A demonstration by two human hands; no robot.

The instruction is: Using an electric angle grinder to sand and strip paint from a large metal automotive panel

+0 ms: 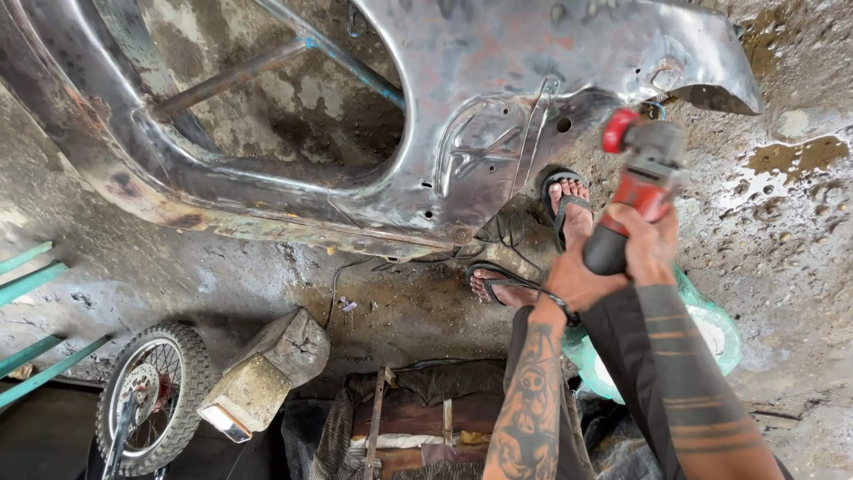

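Note:
I hold a red and black angle grinder with both hands, its head raised toward the lower right part of a bare metal car body panel. My left hand wraps the dark rear grip. My right hand clasps the red body just above it. The grinder's head sits close to the panel's edge; I cannot tell if it touches. My feet in black sandals stand on the wet concrete under the panel.
A small spoked wheel with a knobby tyre stands at the lower left beside a concrete block. Green metal bars cross the left edge. A green and white sack lies behind my arms. Puddles mark the floor at right.

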